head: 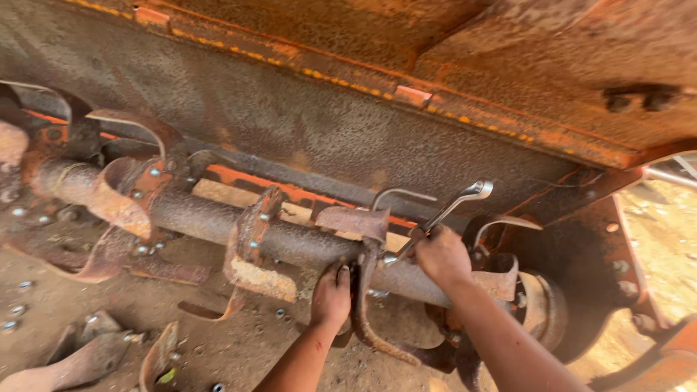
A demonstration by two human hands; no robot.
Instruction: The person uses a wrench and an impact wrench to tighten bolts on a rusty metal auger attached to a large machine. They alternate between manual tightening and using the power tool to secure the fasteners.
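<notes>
Gripping a bright metal wrench by its lower end, right hand closed in a firm grip around the handle, wrench angled up and to the right with its free head in the air above the shaft; lower head of the wrench hidden at the flange, exact seating impossible to tell. Pressing against the rusty rotor shaft, left hand with fingers curled closed on the root of a curved tine blade, just left of the right hand and below the shaft; blade hanging down from a flange on the shaft, hooked tip pointing down toward the ground. Running from upper left to lower right across the view, shaft coated in rust and dried soil, carrying further curved blades bolted to flanges at intervals; bolt heads visible on the flanges at left. Covering the whole assembly from above, orange hood heavily rusted on its inner face; orange side plate with bolt holes at the right end of the shaft. Lying on the dirt ground below, loose worn blades at lower left; scattered bolts and nuts near them, well apart from both hands.
</notes>
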